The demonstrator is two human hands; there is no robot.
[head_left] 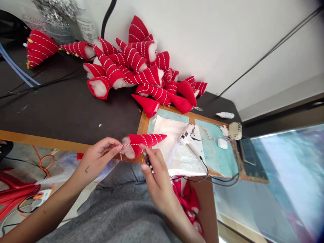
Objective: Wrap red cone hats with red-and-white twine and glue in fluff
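Observation:
My left hand (102,156) pinches the end of a red-and-white twine (130,145) and draws it straight at the open end of a red felt cone (155,139). White stuffing (128,152) bulges from that end, and the twine winds around the cone toward its tip. My right hand (157,170) is closed beside the cone on a small dark metal cutting tool (146,159), mostly hidden by the fingers. Its fingertips are at the cone's lower side, where the twine runs. Whether they also grip the felt, I cannot tell.
A heap of stuffed red cones (131,64) lies against the wall. A white glue gun (186,135) rests on a white sheet (164,126) over a blue board (225,155). Below the table edge, a cardboard box (209,209) holds more red cones. Cables (222,180) hang nearby.

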